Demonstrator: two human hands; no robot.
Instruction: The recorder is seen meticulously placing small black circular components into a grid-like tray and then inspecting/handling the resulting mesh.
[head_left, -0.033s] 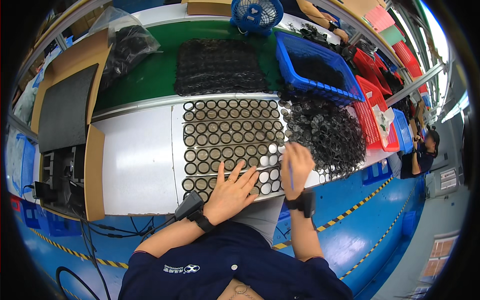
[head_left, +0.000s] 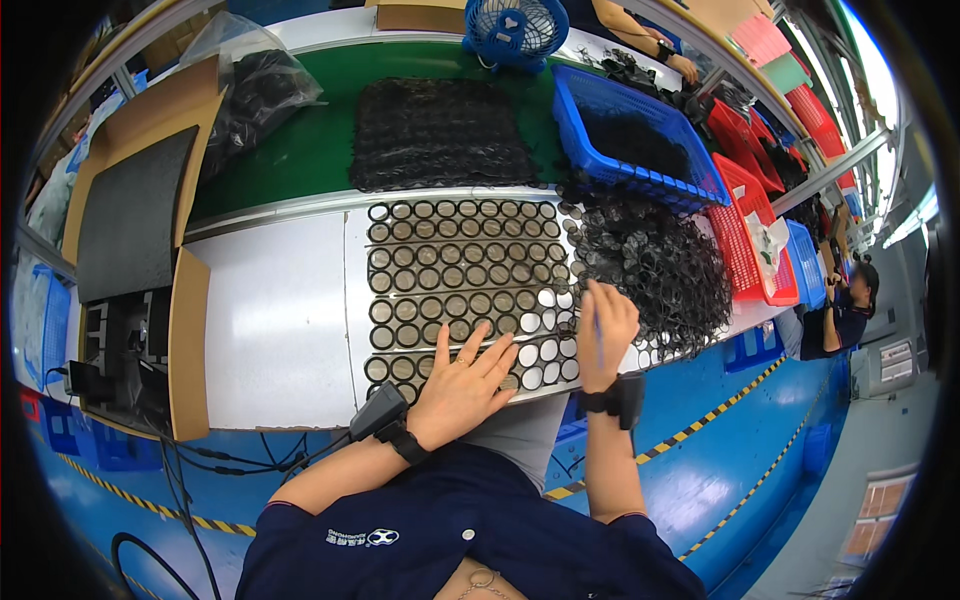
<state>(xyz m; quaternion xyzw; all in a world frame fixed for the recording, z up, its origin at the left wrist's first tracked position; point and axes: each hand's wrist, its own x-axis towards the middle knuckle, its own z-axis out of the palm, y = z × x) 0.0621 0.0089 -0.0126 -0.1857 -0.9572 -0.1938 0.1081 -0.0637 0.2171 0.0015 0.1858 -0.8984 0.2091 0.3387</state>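
Rows of black rings [head_left: 452, 254] lie on the white table in front of me, several strips one behind another, most with brownish-grey centres and some at the right with white ones. My left hand [head_left: 462, 390] lies flat with spread fingers on the nearest strips. My right hand [head_left: 607, 330] is closed around a thin blue stick [head_left: 598, 345], blurred and mostly hidden by the fingers. That hand is at the strips' right ends, beside a heaped pile of loose black rings [head_left: 655, 265]. Whether the stick's tip touches a ring is hidden.
Behind the strips lies a dark flat sheet of black pieces [head_left: 435, 135] on a green mat. A blue basket [head_left: 640, 178], red basket [head_left: 735, 235] and blue fan [head_left: 512, 30] stand beyond. At the left are an open cardboard box [head_left: 190, 330] and a plastic bag [head_left: 250, 90].
My right hand has shifted slightly to the right, toward the pile, with the blue stick still in it. My left hand has stayed in place.
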